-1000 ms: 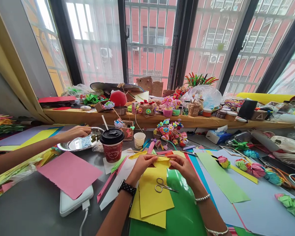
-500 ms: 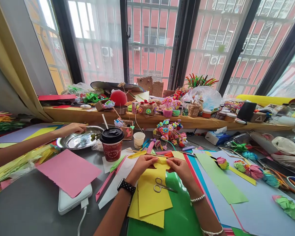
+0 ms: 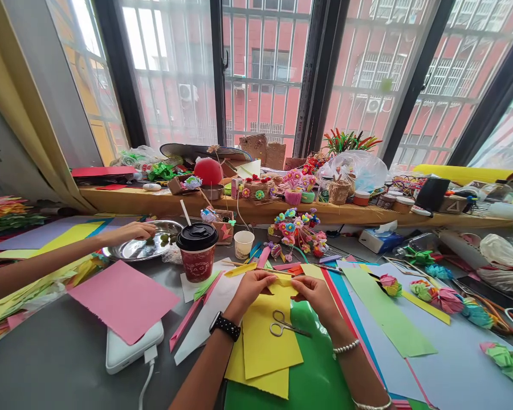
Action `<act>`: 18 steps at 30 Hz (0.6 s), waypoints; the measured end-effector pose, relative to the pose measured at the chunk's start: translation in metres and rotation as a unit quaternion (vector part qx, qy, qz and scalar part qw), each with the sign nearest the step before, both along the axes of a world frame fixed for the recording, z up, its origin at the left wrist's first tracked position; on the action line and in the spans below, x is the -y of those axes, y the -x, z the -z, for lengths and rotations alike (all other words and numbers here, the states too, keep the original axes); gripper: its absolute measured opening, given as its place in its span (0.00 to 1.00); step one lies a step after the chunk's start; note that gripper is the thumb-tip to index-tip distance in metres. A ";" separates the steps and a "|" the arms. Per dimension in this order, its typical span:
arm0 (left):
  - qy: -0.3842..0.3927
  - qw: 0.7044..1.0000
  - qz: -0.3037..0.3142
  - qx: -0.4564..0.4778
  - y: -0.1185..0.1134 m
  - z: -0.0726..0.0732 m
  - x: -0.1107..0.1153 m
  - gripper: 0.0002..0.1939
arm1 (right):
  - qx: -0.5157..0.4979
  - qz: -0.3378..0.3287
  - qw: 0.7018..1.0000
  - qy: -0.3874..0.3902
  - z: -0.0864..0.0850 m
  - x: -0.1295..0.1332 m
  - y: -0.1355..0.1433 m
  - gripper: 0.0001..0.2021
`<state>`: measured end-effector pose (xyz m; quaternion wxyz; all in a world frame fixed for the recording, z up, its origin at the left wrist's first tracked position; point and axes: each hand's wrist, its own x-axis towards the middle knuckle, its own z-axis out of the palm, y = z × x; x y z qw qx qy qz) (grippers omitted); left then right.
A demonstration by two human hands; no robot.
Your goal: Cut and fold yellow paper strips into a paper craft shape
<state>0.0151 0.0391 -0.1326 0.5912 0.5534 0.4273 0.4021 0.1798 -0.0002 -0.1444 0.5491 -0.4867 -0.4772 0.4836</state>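
Observation:
Between my two hands is a small piece of yellow paper (image 3: 283,286), partly rolled or folded along its upper edge. My left hand (image 3: 256,287), with a black watch on the wrist, pinches its left end. At the right end, my right hand (image 3: 312,290) closes thumb and fingers on the same paper. Just below lie yellow paper sheets (image 3: 267,353), overlapping on a green glossy sheet (image 3: 320,364). Small metal scissors (image 3: 284,324) rest across the yellow and green, untouched.
A lidded drink cup (image 3: 197,253) and a paper cup (image 3: 243,245) stand ahead. Another person's hand (image 3: 137,230) reaches over a metal plate (image 3: 123,250) at left. Pink paper (image 3: 126,299) covers part of a white power bank (image 3: 134,347). Crumpled paper flowers (image 3: 448,299) lie right.
The whole view has shifted slightly. My hands keep hold of the yellow paper in nearly the same spot. The other person's hand has moved a little right over the plate.

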 end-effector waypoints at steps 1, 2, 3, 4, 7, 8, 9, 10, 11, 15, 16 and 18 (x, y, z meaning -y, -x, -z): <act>-0.003 1.000 0.002 -0.001 0.000 0.000 0.000 0.18 | 0.003 0.000 1.000 -0.001 0.001 0.000 0.000 0.16; -0.007 1.000 0.009 -0.001 0.001 -0.001 0.001 0.18 | 0.007 -0.002 1.000 -0.003 0.001 0.000 0.000 0.16; -0.015 1.000 0.018 -0.002 0.002 -0.001 0.002 0.17 | 0.011 -0.006 1.000 -0.007 0.001 0.000 0.000 0.16; -0.026 0.999 0.026 -0.007 0.002 -0.002 0.002 0.17 | 0.014 -0.009 1.000 -0.011 0.001 0.000 0.000 0.17; -0.066 0.996 0.035 -0.038 0.002 -0.004 0.005 0.14 | 0.020 -0.026 0.999 -0.023 0.001 0.001 0.000 0.17; -0.076 0.995 0.032 -0.051 0.001 -0.005 0.005 0.13 | 0.021 -0.032 0.999 -0.024 0.000 0.001 0.000 0.17; -0.084 0.994 0.028 -0.062 0.001 -0.005 0.006 0.13 | 0.022 -0.037 0.999 -0.024 0.000 0.002 0.000 0.17; -0.089 0.993 0.024 -0.071 0.000 -0.006 0.006 0.12 | 0.023 -0.041 0.999 -0.022 0.000 0.002 0.000 0.17; -0.093 0.993 0.018 -0.077 0.000 -0.006 0.006 0.12 | 0.024 -0.043 0.999 -0.021 0.000 0.002 0.000 0.17; -0.106 0.991 0.002 -0.086 -0.001 -0.007 0.006 0.11 | 0.021 -0.038 0.999 -0.020 0.001 0.001 0.000 0.19; -0.109 0.990 0.000 -0.086 -0.001 -0.007 0.006 0.10 | 0.018 -0.036 0.999 -0.019 0.001 0.000 0.000 0.19; -0.114 0.989 -0.002 -0.089 -0.001 -0.007 0.006 0.10 | 0.015 -0.031 0.999 -0.013 0.001 0.000 0.000 0.19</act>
